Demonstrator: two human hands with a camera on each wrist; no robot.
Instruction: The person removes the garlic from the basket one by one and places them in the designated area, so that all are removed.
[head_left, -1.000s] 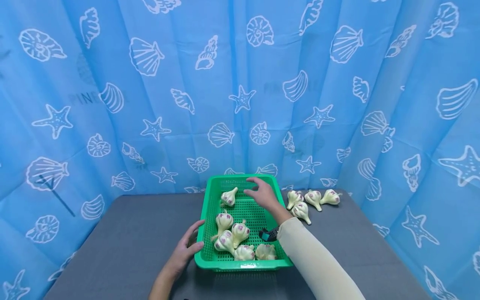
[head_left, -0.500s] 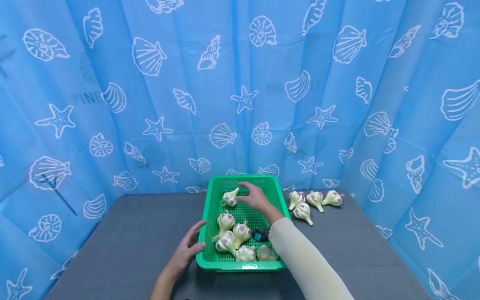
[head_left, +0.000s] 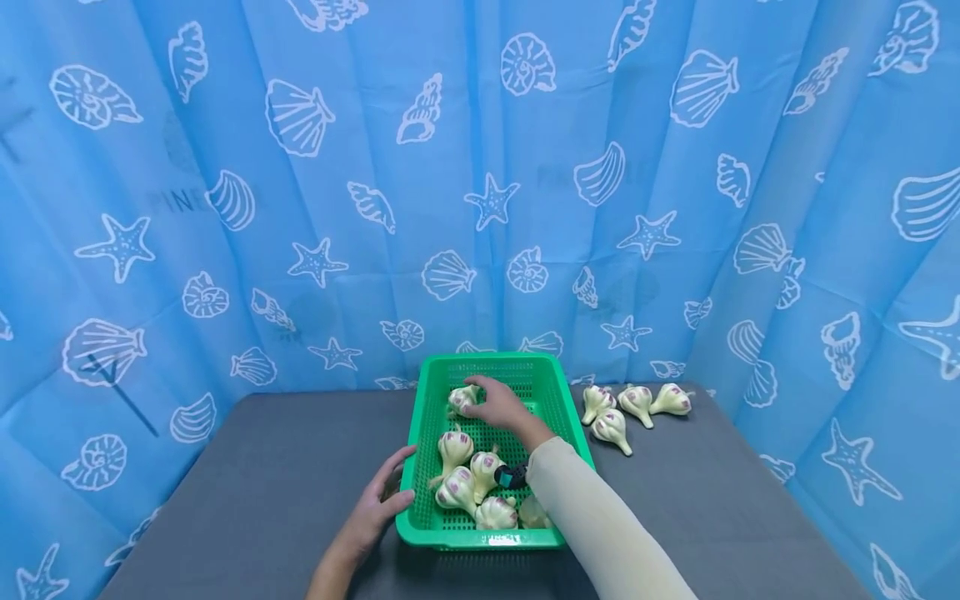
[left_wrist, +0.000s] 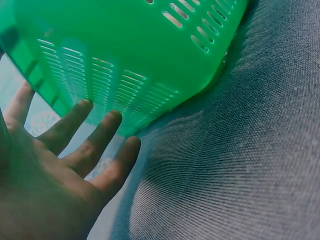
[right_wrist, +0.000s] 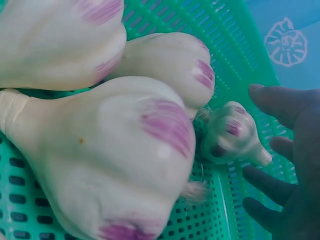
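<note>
A green plastic basket [head_left: 424, 392] holds several garlic bulbs with purple patches. One garlic bulb [head_left: 460, 402] lies apart from the others, near the far left corner. My right hand [head_left: 504, 407] reaches in beside that bulb, thumb and fingers spread around its stem end. The right wrist view shows the same bulb [right_wrist: 232, 134] between basket wall and hand [right_wrist: 295, 160]; firm contact is not visible. Outside, my left hand [head_left: 372, 508] is at the basket's left rim, fingers extended. In the left wrist view its fingers [left_wrist: 95, 145] are spread beside the slotted wall [left_wrist: 125, 40].
More garlic bulbs [head_left: 456, 490] cluster in the basket's near left part. To the right of the basket, several bulbs [head_left: 636, 402] lie on the grey table [head_left: 300, 467]. A blue shell-patterned curtain [head_left: 450, 208] hangs behind. My right sleeve [head_left: 592, 517] partly covers the basket's near right corner.
My right hand has moved left and slightly down inside the basket, from above its far middle to the lone garlic bulb. The left hand stays at the rim; the view shifts slightly.
</note>
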